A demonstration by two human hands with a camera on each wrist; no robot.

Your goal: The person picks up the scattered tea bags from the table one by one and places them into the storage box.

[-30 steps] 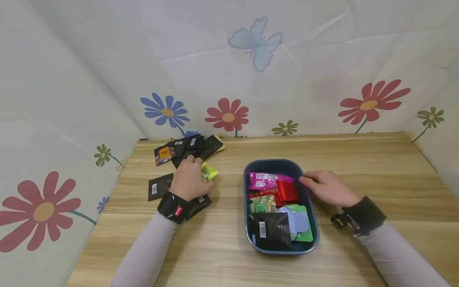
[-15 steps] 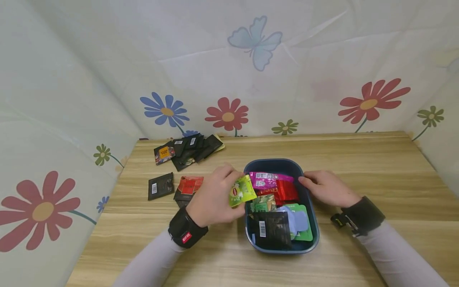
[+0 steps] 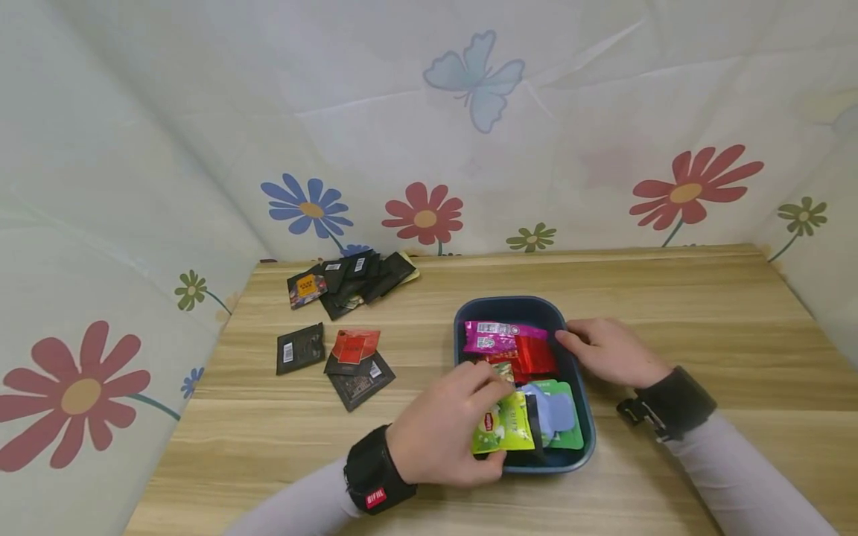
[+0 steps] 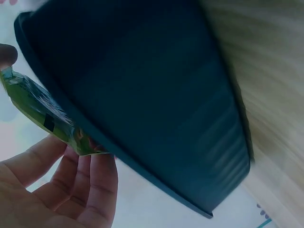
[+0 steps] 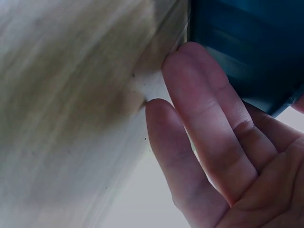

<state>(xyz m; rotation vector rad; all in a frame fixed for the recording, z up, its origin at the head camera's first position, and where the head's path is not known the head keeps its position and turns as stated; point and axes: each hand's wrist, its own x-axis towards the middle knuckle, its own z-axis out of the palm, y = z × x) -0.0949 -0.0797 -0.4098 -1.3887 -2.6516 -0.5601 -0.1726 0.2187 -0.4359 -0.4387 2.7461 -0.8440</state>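
Here, left hand (image 3: pixel 444 428) pinches green packet (image 3: pixel 515 424) over tub (image 3: pixel 512 307); relaxed right hand (image 3: pixel 615 353) touches tub.

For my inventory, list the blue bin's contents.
Visible: pink packet, red packets, patterned packet, pale-blue packet, green packet, black packet edge; the left hand and Lipton sachet hide anything beneath.

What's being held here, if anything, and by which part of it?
The left grip pinches the yellow-green packet by opposite edges; the right grip touches the blue container without a clear hold.
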